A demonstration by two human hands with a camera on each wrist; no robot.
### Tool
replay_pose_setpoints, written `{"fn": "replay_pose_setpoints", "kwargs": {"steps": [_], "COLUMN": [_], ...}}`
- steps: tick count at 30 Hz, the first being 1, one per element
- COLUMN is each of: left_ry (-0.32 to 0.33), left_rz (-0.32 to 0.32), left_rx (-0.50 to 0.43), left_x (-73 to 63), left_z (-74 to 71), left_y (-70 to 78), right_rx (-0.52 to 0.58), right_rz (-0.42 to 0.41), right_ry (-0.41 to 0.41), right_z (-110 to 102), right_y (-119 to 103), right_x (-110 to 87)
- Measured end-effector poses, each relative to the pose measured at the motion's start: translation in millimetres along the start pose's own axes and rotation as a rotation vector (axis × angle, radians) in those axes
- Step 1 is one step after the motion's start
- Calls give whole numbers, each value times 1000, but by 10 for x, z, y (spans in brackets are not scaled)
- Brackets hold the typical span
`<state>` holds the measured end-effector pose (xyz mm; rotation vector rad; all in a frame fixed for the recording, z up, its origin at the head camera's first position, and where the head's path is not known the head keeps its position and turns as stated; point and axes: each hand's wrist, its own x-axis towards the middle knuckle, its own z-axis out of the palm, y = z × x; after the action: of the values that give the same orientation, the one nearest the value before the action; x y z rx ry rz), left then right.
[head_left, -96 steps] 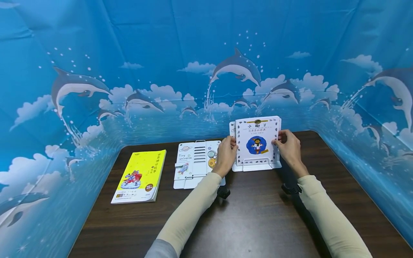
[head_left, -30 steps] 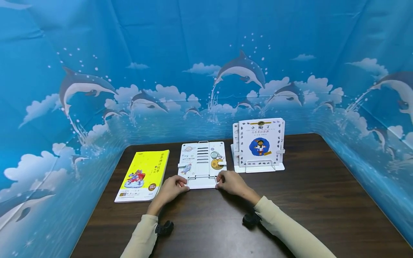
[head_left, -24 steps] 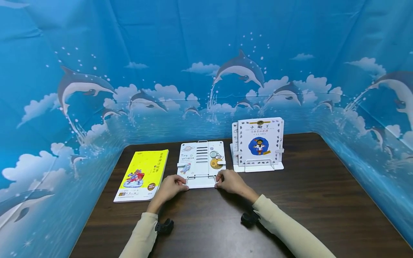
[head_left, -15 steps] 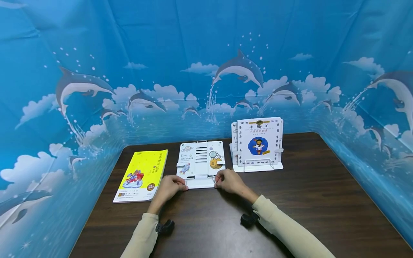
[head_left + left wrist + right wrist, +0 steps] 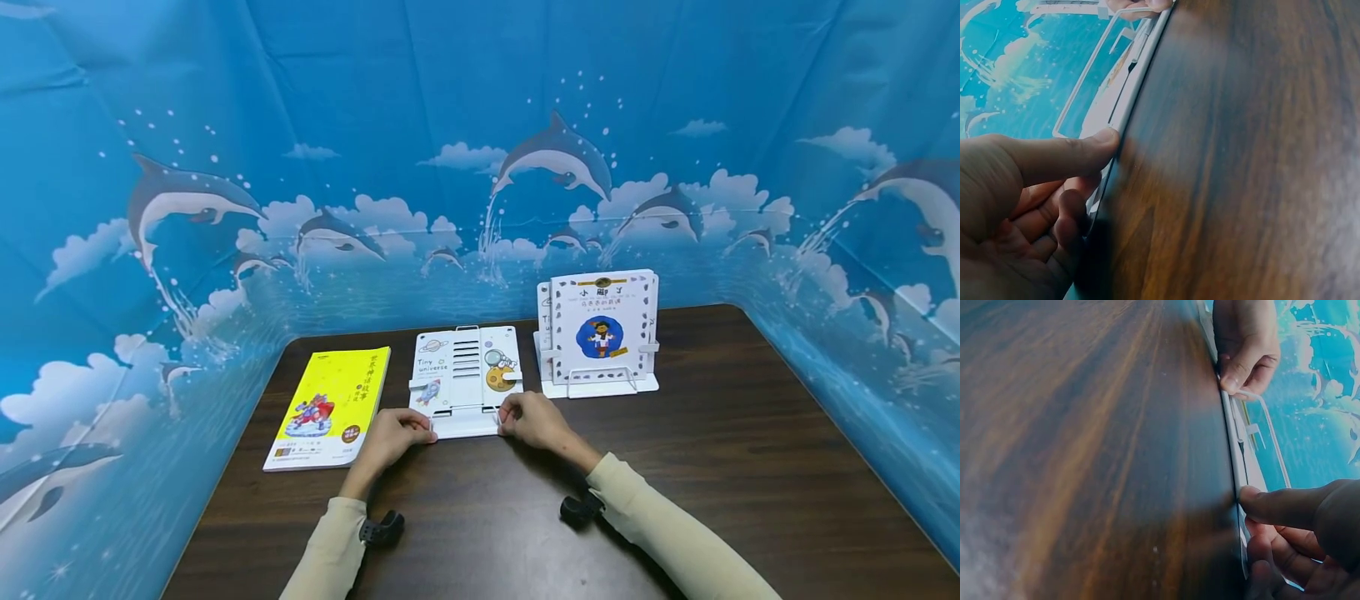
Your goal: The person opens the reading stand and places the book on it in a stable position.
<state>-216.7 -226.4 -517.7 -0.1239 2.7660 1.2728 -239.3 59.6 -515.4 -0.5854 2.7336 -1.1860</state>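
Note:
A white book stand (image 5: 467, 427) printed "Tiny universe", with a planet, rocket and astronaut, lies low on the table, slotted panel showing. My left hand (image 5: 393, 435) pinches its near left corner, thumb (image 5: 1100, 142) on the front edge and the other fingers curled beside it. At the near right corner my right hand (image 5: 534, 418) pinches the same edge in a like way, its thumb (image 5: 1260, 499) on top. Between the two hands a wire page holder (image 5: 1080, 90) rises from the ledge in the wrist views.
Right of this stand, a second white book stand (image 5: 546, 388) holds a white picture book (image 5: 633, 329) upright. To the left lies a thick yellow book (image 5: 341, 383). The dark wooden table (image 5: 675, 492) backs onto a blue dolphin curtain (image 5: 450, 100).
About three seconds ago both hands were on the white picture book at the right; they have since moved left to the low stand's front corners. Over the last second they stay nearly still.

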Motion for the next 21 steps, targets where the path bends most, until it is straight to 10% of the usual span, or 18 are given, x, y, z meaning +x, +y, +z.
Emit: {"fn": "replay_pose_setpoints", "kwargs": {"steps": [8,16,21], "left_ry": [-87,217,221], "left_rz": [20,-40,-91], "left_rx": [-76,-148,-184], "left_x": [46,213,356], "left_z": [-102,-207,-192], "left_y": [-21,20,62], "right_rx": [108,129,130], "right_rz": [16,121,143], "right_ry": [-11,214,199], "right_z": [-136,-265,-257], "right_y": [73,95,57], "right_x": [-10,50,118]}}
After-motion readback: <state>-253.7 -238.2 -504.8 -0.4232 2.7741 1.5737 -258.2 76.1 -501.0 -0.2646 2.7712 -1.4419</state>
